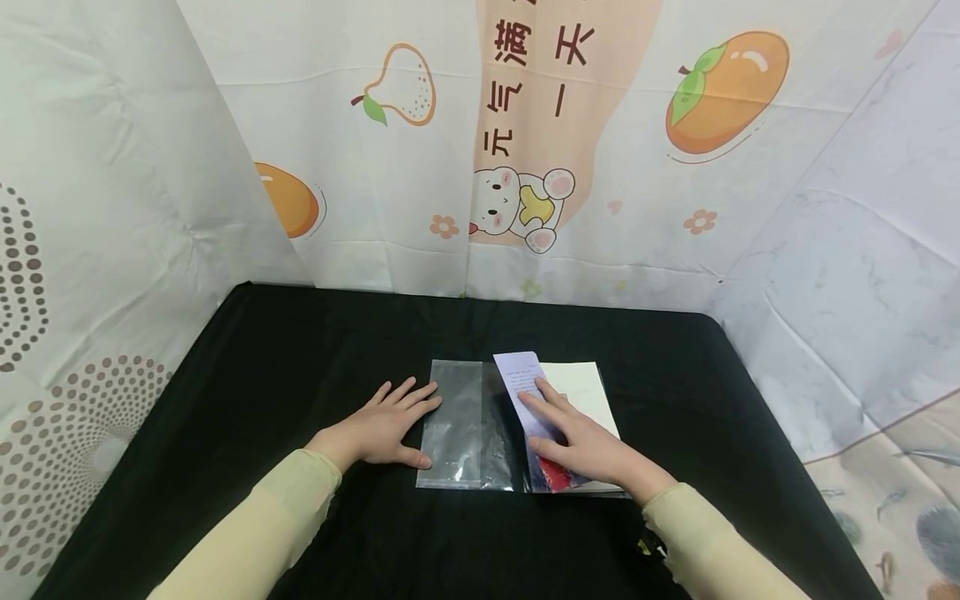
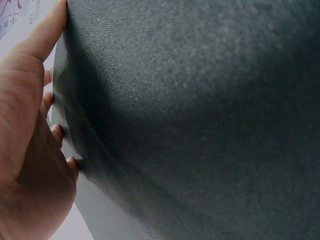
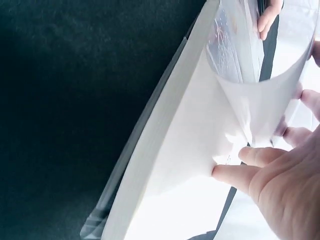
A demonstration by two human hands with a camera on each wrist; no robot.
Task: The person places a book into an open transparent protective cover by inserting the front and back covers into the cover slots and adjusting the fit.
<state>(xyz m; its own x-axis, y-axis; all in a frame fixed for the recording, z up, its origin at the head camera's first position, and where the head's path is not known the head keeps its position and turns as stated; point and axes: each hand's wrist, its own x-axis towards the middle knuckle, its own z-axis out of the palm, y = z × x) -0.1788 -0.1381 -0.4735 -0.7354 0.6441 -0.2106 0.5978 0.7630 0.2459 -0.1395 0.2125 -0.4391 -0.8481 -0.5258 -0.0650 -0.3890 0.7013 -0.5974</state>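
Note:
A thick book (image 1: 581, 392) with white pages lies on black cloth, a lilac cover flap (image 1: 517, 375) raised along its left side. My right hand (image 1: 577, 437) rests over the flap, fingers extended and thumb lower down on it. In the right wrist view, two fingertips (image 3: 220, 171) touch the white page beside the curved flap. To the left spreads a clear plastic book cover (image 1: 453, 425), running up to the book. My left hand (image 1: 386, 425) lies spread with fingertips at the cover's left edge. Dark blue and red print shows under the right hand.
Black cloth (image 1: 337, 333) covers the table. Printed white curtains (image 1: 405, 167) hang behind it and along both sides. A small yellow and dark object (image 1: 645, 547) lies beside my right sleeve, partly hidden.

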